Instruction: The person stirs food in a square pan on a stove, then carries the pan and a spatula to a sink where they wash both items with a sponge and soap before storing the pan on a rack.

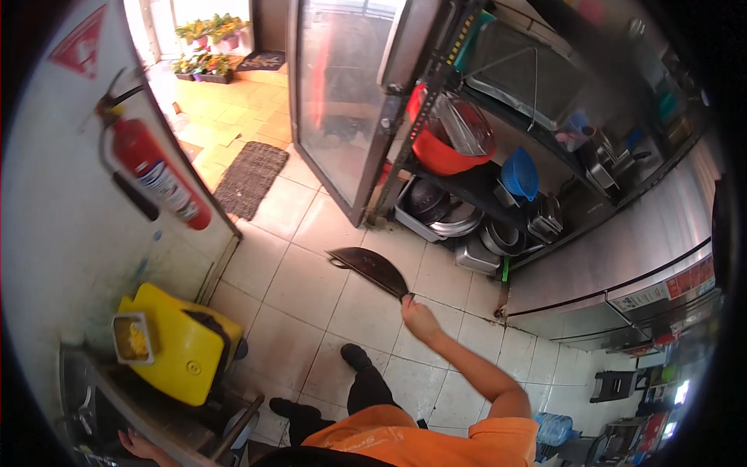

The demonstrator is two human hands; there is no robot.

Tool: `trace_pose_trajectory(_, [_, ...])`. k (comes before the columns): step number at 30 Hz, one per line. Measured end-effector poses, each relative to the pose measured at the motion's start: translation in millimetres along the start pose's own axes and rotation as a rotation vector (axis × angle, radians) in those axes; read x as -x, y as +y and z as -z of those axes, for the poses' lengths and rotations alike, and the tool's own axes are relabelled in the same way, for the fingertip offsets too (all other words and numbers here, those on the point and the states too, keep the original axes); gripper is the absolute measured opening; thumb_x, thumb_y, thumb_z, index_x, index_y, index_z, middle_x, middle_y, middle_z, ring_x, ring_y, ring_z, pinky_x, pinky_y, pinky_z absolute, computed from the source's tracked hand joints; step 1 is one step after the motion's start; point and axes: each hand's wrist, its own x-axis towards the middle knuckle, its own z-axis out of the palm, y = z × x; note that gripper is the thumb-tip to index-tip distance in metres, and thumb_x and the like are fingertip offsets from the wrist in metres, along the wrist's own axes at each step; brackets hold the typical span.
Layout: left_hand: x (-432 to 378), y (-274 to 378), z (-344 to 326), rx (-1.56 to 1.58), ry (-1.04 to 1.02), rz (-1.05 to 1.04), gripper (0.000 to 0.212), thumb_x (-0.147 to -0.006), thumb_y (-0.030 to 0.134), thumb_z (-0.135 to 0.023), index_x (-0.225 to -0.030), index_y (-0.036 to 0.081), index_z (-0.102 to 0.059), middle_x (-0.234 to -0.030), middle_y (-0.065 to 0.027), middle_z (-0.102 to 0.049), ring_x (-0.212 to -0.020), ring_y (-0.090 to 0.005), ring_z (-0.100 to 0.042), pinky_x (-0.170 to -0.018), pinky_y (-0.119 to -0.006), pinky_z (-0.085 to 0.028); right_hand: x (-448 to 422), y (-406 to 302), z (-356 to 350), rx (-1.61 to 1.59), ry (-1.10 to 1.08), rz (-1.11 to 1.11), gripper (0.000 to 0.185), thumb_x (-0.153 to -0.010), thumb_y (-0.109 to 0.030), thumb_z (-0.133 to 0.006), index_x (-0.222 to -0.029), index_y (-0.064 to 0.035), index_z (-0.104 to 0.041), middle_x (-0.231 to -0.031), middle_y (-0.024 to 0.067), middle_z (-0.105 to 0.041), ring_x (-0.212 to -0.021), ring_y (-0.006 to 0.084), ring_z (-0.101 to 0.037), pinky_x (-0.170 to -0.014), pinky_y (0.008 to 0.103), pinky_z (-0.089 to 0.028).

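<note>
My right hand [419, 319] holds a dark, round, shallow pan or griddle [372, 268] by its edge or a short handle. The pan is tilted nearly on edge over the tiled floor, with a small loop handle at its far end. At the lower left, my left hand [135, 443] is beside the metal rim of a sink or counter [125, 403], its fingers apart and no object seen in it. Near it a small metal tray of yellow food pieces [137, 338] rests on the lid of a yellow bin [181, 344].
A red fire extinguisher [163, 169] hangs on the left wall. A glass door [344, 87] stands ajar by a dark doormat [252, 180]. On the right are a shelf rack with a red basin [449, 154] and stacked pans [458, 219], then a steel refrigerator [607, 251].
</note>
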Motion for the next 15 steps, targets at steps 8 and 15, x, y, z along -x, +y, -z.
trace_pose_trajectory(8, [243, 6, -184, -0.249, -0.871, -0.449, 0.025, -0.076, -0.005, -0.043, -0.099, 0.001, -0.051, -0.097, -0.0078, -0.052, -0.080, -0.0180, -0.051, -0.068, -0.028, -0.042, -52, 294, -149, 0.828, -0.049, 0.200, 0.026, -0.062, -0.007, -0.051, -0.079, 0.0137, -0.055, -0.058, 0.0156, -0.057, -0.047, 0.0177, -0.058, -0.041, 0.0257, -0.046])
trace_pose_trajectory(15, [389, -75, -156, -0.804, -1.265, -0.562, 0.008, -0.072, -0.001, -0.049, -0.079, 0.002, -0.053, -0.082, -0.0138, -0.053, -0.082, -0.0280, -0.053, -0.070, -0.037, -0.040, -111, 359, -260, 0.918, 0.010, -0.179, 0.025, -0.064, -0.005, -0.049, -0.078, 0.0153, -0.054, -0.054, 0.0155, -0.055, -0.045, 0.0183, -0.056, -0.037, 0.0253, -0.044])
